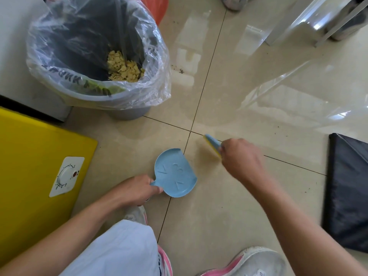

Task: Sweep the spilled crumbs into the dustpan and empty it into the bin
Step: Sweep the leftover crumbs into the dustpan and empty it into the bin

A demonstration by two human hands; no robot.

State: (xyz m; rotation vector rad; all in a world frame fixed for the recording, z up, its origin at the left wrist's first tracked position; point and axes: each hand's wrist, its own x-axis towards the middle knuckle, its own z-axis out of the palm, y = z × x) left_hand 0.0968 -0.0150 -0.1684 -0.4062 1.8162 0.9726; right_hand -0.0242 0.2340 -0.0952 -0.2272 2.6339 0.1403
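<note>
Gripping the dustpan [175,173] by its handle in the left hand [139,191], resting it flat, seemingly empty, on the floor [219,212]. Clutching the brush [212,143] in the right hand [241,158], just right of the dustpan's open edge. Facing the bin [59,86] beyond-left, nearer the left hand, yellow crumbs [123,66] already inside.

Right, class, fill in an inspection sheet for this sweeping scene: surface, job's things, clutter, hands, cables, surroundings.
Surface: glossy beige floor tiles; dark specks near the bin.
Job's things: blue dustpan looks empty; brush over the floor; the lined bin holds yellow crumbs.
Clutter: black folded bag on the right.
Hands: left hand grips the dustpan handle; right hand grips the brush.
Cables: nothing seen.
Surroundings: yellow box with a dial, left; clear plastic sheeting, upper right.
</note>
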